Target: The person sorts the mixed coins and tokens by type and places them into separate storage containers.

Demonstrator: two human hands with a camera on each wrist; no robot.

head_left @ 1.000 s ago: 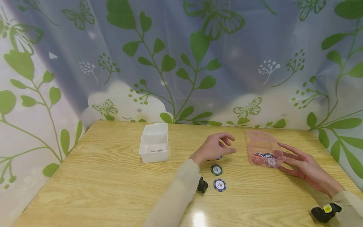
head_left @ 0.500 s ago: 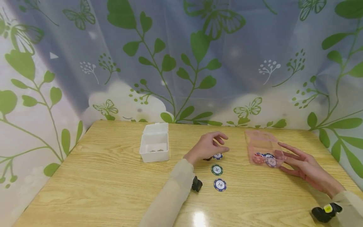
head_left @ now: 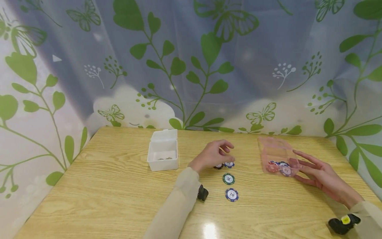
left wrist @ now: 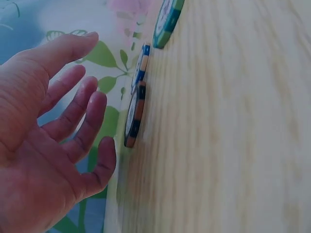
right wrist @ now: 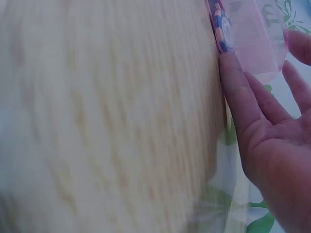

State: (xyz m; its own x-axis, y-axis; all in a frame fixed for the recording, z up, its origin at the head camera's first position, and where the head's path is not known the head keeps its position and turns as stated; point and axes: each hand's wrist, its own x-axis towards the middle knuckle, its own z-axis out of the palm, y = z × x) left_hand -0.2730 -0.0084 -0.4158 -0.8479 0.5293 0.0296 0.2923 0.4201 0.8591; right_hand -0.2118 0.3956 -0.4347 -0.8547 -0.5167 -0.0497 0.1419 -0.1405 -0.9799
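My left hand (head_left: 210,154) hovers over the middle of the table, fingers loosely bent and holding nothing. Just under it lie a black poker chip (head_left: 219,166) and a blue poker chip (head_left: 229,165), both partly covered by the hand in the head view. Nearer me are a green chip marked 20 (head_left: 228,179) and a blue chip marked 10 (head_left: 231,195). At the right, a see-through pink box (right wrist: 250,39) stands with its lid back and several red and blue chips inside. My right hand (head_left: 323,179) rests against its right side with fairly straight fingers.
A small white box (head_left: 162,166) with its lid raised stands left of centre, a few small greyish pieces inside. The wooden table (head_left: 104,186) ends at the back against a curtain (head_left: 191,83) printed with leaves and butterflies. Black wrist cameras sit on both sleeves.
My left hand has moved left, away from the pink box, uncovering more of the blue and black chips. The right hand and the pink box have stayed in place.
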